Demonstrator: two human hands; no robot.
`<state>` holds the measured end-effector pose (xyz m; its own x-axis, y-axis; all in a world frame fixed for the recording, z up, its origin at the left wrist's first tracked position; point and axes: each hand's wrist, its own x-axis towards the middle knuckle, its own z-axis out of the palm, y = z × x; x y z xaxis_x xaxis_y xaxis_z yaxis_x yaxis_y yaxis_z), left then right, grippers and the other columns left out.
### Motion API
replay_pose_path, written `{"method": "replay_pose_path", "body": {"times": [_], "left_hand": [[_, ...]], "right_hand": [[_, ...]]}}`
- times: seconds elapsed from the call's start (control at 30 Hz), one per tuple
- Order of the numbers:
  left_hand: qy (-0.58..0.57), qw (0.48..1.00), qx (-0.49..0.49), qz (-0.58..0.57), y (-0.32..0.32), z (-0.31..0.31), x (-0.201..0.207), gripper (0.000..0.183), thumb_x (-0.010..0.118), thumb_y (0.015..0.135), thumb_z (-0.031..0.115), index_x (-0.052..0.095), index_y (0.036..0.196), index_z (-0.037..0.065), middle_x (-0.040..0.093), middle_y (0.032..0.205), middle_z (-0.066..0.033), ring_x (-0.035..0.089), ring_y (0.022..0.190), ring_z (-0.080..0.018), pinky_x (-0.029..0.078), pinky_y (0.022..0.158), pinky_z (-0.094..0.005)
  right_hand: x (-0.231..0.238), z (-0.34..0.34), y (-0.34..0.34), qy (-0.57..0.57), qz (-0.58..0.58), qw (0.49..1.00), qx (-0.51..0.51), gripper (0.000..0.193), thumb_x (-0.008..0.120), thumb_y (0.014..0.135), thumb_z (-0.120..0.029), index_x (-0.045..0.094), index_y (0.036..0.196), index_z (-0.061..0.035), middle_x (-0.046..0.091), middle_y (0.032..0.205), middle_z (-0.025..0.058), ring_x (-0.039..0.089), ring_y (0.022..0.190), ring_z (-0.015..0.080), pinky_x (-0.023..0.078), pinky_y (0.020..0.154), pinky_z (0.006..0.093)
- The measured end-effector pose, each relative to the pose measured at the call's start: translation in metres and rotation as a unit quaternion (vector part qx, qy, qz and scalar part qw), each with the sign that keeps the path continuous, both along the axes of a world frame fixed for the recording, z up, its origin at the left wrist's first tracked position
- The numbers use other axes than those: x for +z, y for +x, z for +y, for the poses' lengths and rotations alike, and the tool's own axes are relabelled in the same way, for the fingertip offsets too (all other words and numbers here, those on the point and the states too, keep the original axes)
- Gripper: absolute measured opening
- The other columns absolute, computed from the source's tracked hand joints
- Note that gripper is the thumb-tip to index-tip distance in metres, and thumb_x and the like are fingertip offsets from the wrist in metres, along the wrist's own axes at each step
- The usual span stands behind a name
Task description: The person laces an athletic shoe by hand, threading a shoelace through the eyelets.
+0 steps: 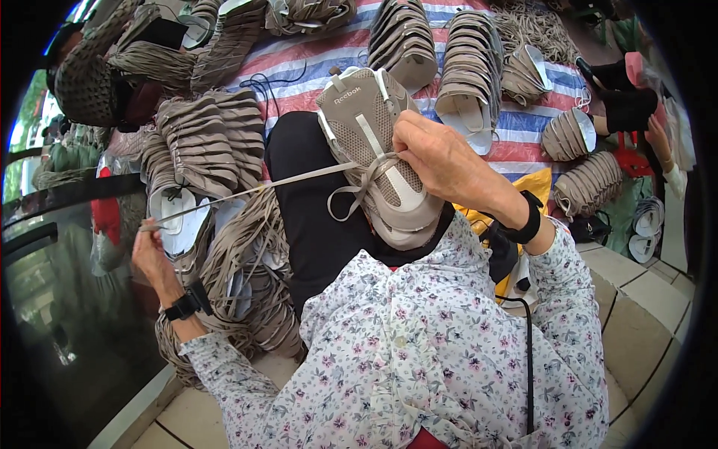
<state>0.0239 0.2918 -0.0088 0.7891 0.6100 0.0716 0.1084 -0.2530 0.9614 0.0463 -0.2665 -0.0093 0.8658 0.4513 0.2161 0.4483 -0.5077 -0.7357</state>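
Observation:
A taupe shoe upper [386, 196] with white strips and mesh lies across my black-trousered thighs, its pale toe pointing toward me. A flat beige shoelace [293, 179] runs taut from its lacing to the far left. My left hand [152, 258] is out there, fingers pinched on that lace's end. Over the upper's right side, my right hand [446, 159] is closed, thumb and fingertips pressed together at the lacing. Lace seems to be between them, though the fingers partly cover it. A loose loop of lace [340, 206] hangs off the upper's left side.
Stacked shoe uppers [212, 142] and bundled laces [243, 243] sit left of my legs. Further stacks [471, 67] lie ahead on a striped plastic sheet [321, 71]. Another person's hand [658, 142] shows at the far right. A yellow bag [535, 187] is by my right thigh.

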Motion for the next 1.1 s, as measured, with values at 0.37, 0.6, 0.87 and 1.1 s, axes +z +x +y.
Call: {"method": "replay_pose_path", "body": {"times": [0.37, 0.6, 0.87, 1.1], "left_hand": [[-0.065, 0.975, -0.081, 0.197, -0.005, -0.066, -0.035, 0.017, 0.073, 0.089, 0.019, 0.072, 0.096, 0.004, 0.065, 0.075, 0.0046, 0.055, 0.059, -0.0005, 0.038, 0.050, -0.0134], [0.047, 0.959, -0.149, 0.238, -0.006, -0.061, -0.043, 0.031, 0.067, 0.091, 0.017, 0.068, 0.116, -0.002, 0.067, 0.081, -0.0028, 0.058, 0.063, -0.0059, 0.044, 0.056, -0.0184], [0.155, 0.951, -0.263, 0.058, 0.013, -0.196, 0.005, 0.026, 0.056, 0.096, 0.004, 0.067, 0.119, -0.001, 0.069, 0.096, -0.0105, 0.065, 0.068, -0.0104, 0.053, 0.063, -0.0231], [-0.007, 0.900, -0.435, 0.010, 0.006, -0.349, 0.003, 0.035, 0.056, 0.094, -0.005, 0.062, 0.128, 0.000, 0.070, 0.110, -0.0100, 0.066, 0.067, -0.0085, 0.054, 0.059, -0.0205]], "right_hand": [[-0.006, -0.063, 0.005, 0.049, 0.280, 0.959, -0.017, 0.011, 0.070, 0.083, -0.006, 0.067, 0.085, 0.0051, 0.060, 0.068, 0.0117, 0.061, 0.065, 0.0197, 0.045, 0.058, 0.0318], [-0.087, -0.245, -0.027, -0.222, 0.111, 0.945, -0.211, 0.015, 0.073, 0.080, -0.014, 0.070, 0.083, 0.0011, 0.060, 0.066, 0.0118, 0.061, 0.063, 0.0226, 0.046, 0.057, 0.0325], [-0.124, -0.449, -0.157, 0.281, 0.329, 0.656, -0.618, 0.025, 0.064, 0.094, -0.017, 0.065, 0.114, -0.0014, 0.069, 0.083, 0.0069, 0.070, 0.073, 0.0168, 0.054, 0.057, 0.0249], [-0.106, -0.572, -0.255, 0.603, 0.228, 0.556, -0.525, 0.043, 0.052, 0.090, 0.009, 0.050, 0.133, 0.0089, 0.063, 0.126, 0.0173, 0.063, 0.110, 0.0268, 0.049, 0.098, 0.0330]]}}
